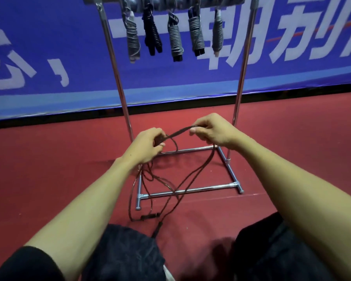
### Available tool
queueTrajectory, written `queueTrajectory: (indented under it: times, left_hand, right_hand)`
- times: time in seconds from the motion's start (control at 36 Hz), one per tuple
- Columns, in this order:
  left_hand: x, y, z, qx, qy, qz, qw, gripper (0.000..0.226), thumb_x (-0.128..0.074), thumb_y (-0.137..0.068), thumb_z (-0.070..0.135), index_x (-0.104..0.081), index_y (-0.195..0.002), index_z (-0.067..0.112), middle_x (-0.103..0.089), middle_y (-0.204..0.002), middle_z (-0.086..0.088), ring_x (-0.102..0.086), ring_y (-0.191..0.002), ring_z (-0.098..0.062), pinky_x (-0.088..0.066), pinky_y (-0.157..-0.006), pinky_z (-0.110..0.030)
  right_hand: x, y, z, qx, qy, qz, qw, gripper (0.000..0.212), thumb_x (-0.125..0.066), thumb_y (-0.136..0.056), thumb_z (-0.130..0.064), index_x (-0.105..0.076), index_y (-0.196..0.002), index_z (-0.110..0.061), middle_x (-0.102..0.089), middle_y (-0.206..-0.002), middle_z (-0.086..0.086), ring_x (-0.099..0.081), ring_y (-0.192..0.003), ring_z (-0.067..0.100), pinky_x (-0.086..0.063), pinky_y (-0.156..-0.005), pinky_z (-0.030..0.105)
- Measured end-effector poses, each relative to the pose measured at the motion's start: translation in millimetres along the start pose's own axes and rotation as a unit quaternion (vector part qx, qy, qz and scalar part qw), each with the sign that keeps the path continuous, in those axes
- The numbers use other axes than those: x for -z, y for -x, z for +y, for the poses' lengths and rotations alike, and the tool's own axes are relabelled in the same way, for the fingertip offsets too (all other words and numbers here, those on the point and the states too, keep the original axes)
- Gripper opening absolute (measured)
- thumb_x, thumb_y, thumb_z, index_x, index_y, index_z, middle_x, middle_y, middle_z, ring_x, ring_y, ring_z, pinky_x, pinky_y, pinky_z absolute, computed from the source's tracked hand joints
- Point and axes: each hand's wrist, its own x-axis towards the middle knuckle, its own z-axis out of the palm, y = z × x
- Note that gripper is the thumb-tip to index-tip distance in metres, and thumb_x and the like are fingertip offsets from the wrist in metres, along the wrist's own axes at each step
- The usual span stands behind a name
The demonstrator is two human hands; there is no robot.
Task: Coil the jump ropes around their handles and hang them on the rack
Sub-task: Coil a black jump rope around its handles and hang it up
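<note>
A: Entry 1, hands?

B: Left hand [148,145], centre of frame, fingers curled round the jump rope [180,132]. Right hand [213,132], just right of it, pinches the same rope between thumb and fingers.

A: Entry 2, rope position?

B: A short doubled stretch spans the 2 hands. The rest drops in loose loops in front of the rack [190,190] base. 1 dark handle [150,216] sits lower centre, and a 2nd handle [157,228] is just below it. Whether they touch the floor [49,169], I cannot tell.

A: Entry 3, rack?

B: Chrome tube, 2 uprights, rectangular base on the red floor. 5 coiled ropes [175,37] hang from its top bar, upper centre.

A: Entry 4, backdrop?

B: Blue banner [49,47] with white characters, across the upper half.
</note>
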Motion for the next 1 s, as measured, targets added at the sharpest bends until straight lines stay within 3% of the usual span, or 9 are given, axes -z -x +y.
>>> queueTrajectory:
  times: [0.31, 0.44, 0.53, 0.61, 0.67, 0.78, 0.86, 0.94, 1.0]
  left_hand:
    - [-16, 16, -47, 0.063, -0.06, -0.11, 0.99, 0.039, -0.059, -0.092, 0.046, -0.05, -0.067, 0.018, -0.039, -0.074, 0.0, -0.046, -0.072, -0.022, -0.036, -0.067, -0.037]
    - [-18, 43, -93, 0.171, -0.022, -0.184, 0.968, 0.025, -0.062, -0.093, 0.034, -0.063, -0.116, 0.023, -0.052, -0.1, -0.003, -0.057, -0.1, -0.023, -0.04, -0.083, -0.029]
    - [-17, 45, -93, 0.261, 0.062, -0.275, 0.923, 0.066, -0.071, -0.087, 0.031, -0.038, -0.143, 0.043, -0.035, -0.134, 0.009, -0.036, -0.133, -0.015, -0.03, -0.114, -0.037]
    - [-19, 30, -76, 0.275, 0.154, -0.282, 0.906, 0.064, -0.079, -0.08, 0.022, -0.051, -0.138, 0.033, -0.054, -0.132, 0.009, -0.056, -0.116, -0.01, -0.032, -0.113, -0.033]
    - [-15, 18, -58, 0.28, 0.204, -0.264, 0.9, 0.054, -0.077, -0.08, 0.012, -0.058, -0.127, 0.031, -0.061, -0.124, 0.003, -0.061, -0.093, -0.004, -0.038, -0.098, -0.023]
    - [-6, -7, -29, 0.241, 0.15, -0.294, 0.913, 0.075, -0.075, -0.081, 0.009, -0.039, -0.146, 0.021, -0.044, -0.146, -0.006, -0.049, -0.118, -0.017, -0.04, -0.098, -0.027]
    - [-20, -26, 9, 0.188, 0.219, -0.178, 0.941, 0.084, -0.076, -0.082, 0.028, -0.028, -0.151, 0.02, -0.042, -0.146, -0.004, -0.046, -0.129, -0.017, -0.037, -0.108, -0.032]
    - [-47, -35, 51, 0.096, 0.253, -0.13, 0.954, 0.076, -0.075, -0.081, 0.037, -0.037, -0.144, 0.017, -0.051, -0.139, -0.004, -0.054, -0.123, -0.016, -0.042, -0.107, -0.035]
    - [-65, -35, 64, 0.059, 0.238, -0.126, 0.961, 0.045, -0.068, -0.087, 0.026, -0.053, -0.126, 0.013, -0.065, -0.117, -0.004, -0.066, -0.099, -0.017, -0.05, -0.092, -0.034]
  right_hand:
    - [9, 3, 41, -0.03, -0.131, 0.174, 0.976, 0.025, -0.06, -0.095, -0.009, -0.065, -0.07, -0.013, -0.044, -0.042, -0.014, -0.034, -0.042, 0.0, -0.028, -0.045, 0.015]
    - [27, 13, 44, -0.01, -0.116, 0.2, 0.973, 0.023, -0.071, -0.088, -0.01, -0.064, -0.066, -0.008, -0.049, -0.053, -0.006, -0.039, -0.046, -0.002, -0.032, -0.051, 0.011]
    - [24, 13, 46, 0.001, -0.107, 0.202, 0.973, 0.027, -0.073, -0.087, -0.015, -0.06, -0.063, -0.012, -0.047, -0.056, -0.003, -0.037, -0.051, -0.001, -0.032, -0.053, 0.015]
    - [14, 8, 46, 0.008, -0.051, 0.161, 0.986, 0.021, -0.074, -0.086, -0.017, -0.064, -0.072, -0.005, -0.053, -0.064, 0.003, -0.042, -0.06, 0.007, -0.035, -0.057, 0.021]
    - [10, 4, 46, 0.013, -0.04, 0.161, 0.986, 0.02, -0.073, -0.087, -0.016, -0.065, -0.076, -0.001, -0.056, -0.067, 0.005, -0.044, -0.063, 0.01, -0.036, -0.059, 0.024]
    - [6, -3, 49, 0.017, -0.035, 0.165, 0.985, 0.02, -0.074, -0.086, -0.016, -0.065, -0.077, -0.001, -0.059, -0.068, 0.013, -0.048, -0.065, 0.014, -0.04, -0.064, 0.028]
    - [1, -6, 46, 0.031, -0.041, 0.146, 0.988, 0.019, -0.074, -0.086, -0.015, -0.064, -0.075, -0.004, -0.059, -0.068, 0.013, -0.047, -0.065, 0.015, -0.04, -0.064, 0.03]
    - [-6, -7, 40, 0.052, -0.062, 0.127, 0.989, 0.015, -0.072, -0.087, -0.011, -0.063, -0.076, -0.01, -0.058, -0.068, 0.003, -0.049, -0.065, 0.011, -0.041, -0.064, 0.027]
    - [-5, -4, 40, 0.059, -0.061, 0.127, 0.988, 0.014, -0.072, -0.087, -0.01, -0.064, -0.076, -0.009, -0.059, -0.067, -0.002, -0.05, -0.063, 0.005, -0.042, -0.064, 0.023]
